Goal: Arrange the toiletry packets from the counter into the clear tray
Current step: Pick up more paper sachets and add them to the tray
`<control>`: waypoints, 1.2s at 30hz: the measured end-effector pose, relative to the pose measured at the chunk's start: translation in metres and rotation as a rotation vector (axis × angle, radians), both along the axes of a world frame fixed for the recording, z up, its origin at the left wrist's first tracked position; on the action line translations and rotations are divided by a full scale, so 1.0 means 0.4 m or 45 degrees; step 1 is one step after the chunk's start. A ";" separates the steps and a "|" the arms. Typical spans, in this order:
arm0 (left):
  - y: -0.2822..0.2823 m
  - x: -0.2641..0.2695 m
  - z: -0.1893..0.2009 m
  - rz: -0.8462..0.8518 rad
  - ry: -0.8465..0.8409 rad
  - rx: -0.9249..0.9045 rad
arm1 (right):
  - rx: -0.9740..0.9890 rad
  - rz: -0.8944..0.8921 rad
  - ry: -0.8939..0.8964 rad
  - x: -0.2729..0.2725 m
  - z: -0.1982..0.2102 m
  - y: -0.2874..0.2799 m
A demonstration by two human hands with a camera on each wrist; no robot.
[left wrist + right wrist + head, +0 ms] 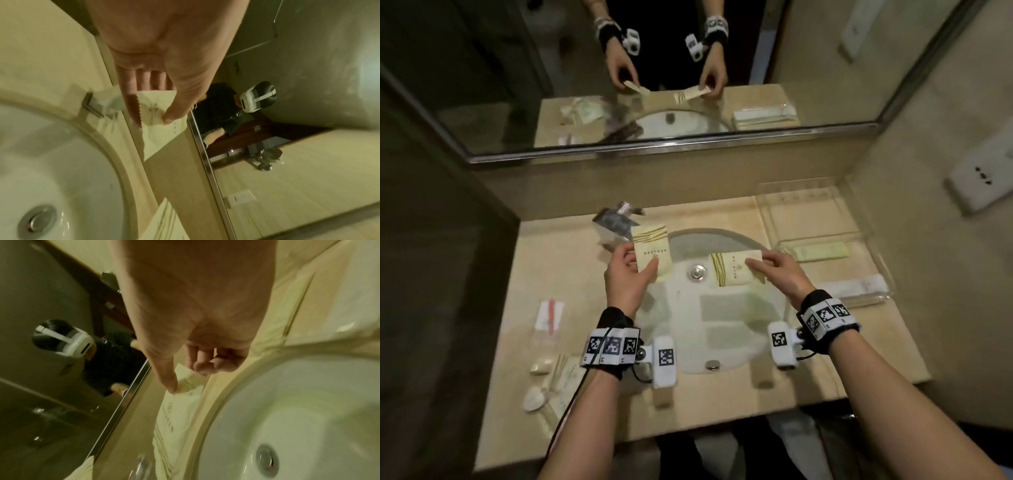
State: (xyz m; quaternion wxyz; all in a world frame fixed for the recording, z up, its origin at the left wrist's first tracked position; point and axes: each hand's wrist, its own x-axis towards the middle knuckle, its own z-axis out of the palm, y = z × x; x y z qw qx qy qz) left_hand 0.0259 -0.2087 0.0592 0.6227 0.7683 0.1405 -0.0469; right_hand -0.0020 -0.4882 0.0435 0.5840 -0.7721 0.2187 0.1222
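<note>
A beige stone counter [722, 407] surrounds a white sink [726, 329]. A clear tray [873, 236] sits at its right end, and small wrapped toiletry packets [548, 346] lie at its left, near the front edge.

**Left wrist: hand pinching cream packet over sink edge**

Left hand [164, 53] reaches down from frame top, thumb and fingers [131, 97] pinching a cream paper packet with zigzag-cut edge [158, 129] near its top. Packet hangs over the beige stone counter [180, 170] beside the white oval sink basin [61, 162]. Round chrome drain [37, 218] bottom left. Corner of a 2nd cream striped packet [166, 222] at bottom edge. Chrome faucet [92, 105] behind the fingers, blurred. Metal-framed wall mirror [287, 113] on the right reflects a person wearing a white headset [252, 97].
</note>
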 end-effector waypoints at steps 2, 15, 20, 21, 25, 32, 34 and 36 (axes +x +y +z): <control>-0.085 0.003 -0.014 -0.055 0.004 0.009 | 0.002 -0.107 -0.022 -0.013 -0.014 -0.103; -0.530 -0.032 -0.154 -0.067 0.354 -0.141 | -0.256 -0.269 0.255 -0.002 -0.161 -0.508; -0.586 -0.038 -0.191 0.034 0.431 -0.151 | -0.271 -0.147 0.288 0.014 -0.202 -0.516; -0.592 -0.037 -0.193 0.045 0.417 -0.121 | -0.271 -0.142 0.283 0.018 -0.206 -0.514; -0.609 -0.039 -0.183 0.041 0.365 -0.064 | -0.325 -0.113 0.269 0.029 -0.220 -0.505; -0.621 -0.035 -0.172 0.059 0.341 -0.068 | -0.380 -0.103 0.298 0.039 -0.235 -0.491; -0.618 -0.034 -0.172 0.059 0.332 -0.058 | -0.400 -0.113 0.301 0.039 -0.237 -0.487; -0.615 -0.033 -0.173 0.061 0.316 -0.048 | -0.402 -0.117 0.294 0.041 -0.239 -0.483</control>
